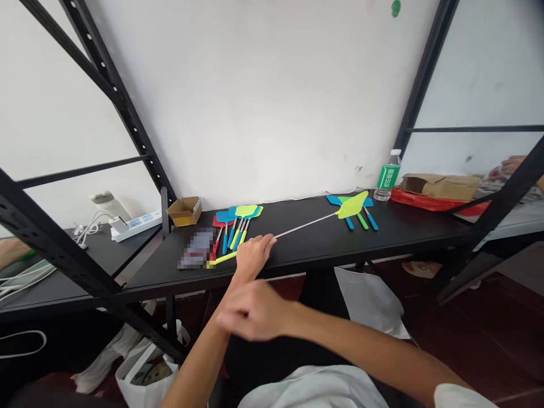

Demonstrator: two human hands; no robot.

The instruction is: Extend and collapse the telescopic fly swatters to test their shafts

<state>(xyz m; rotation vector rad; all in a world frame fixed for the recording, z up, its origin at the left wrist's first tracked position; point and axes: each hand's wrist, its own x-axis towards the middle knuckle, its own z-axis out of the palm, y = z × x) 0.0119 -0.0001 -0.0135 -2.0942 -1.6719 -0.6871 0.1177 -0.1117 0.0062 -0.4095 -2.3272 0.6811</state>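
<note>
Yellow-green fly swatter (353, 205) lies lengthwise over black desk (306, 249), metal shaft drawn out long, head overlapping R grp. of blue & green swatters (362, 220). L grp. of red, blue & yellow-green swatters (246, 211) is all short-shafted. L hand (253, 256) reaches fwd., palm down, fingers closed round the long one btwn. handle & shaft. R hand (257, 310) crosses above L forearm, fingers bent, motion-blurred; can't tell its grip. Box (185, 212) far L, bottle (387, 178) far R.
</note>
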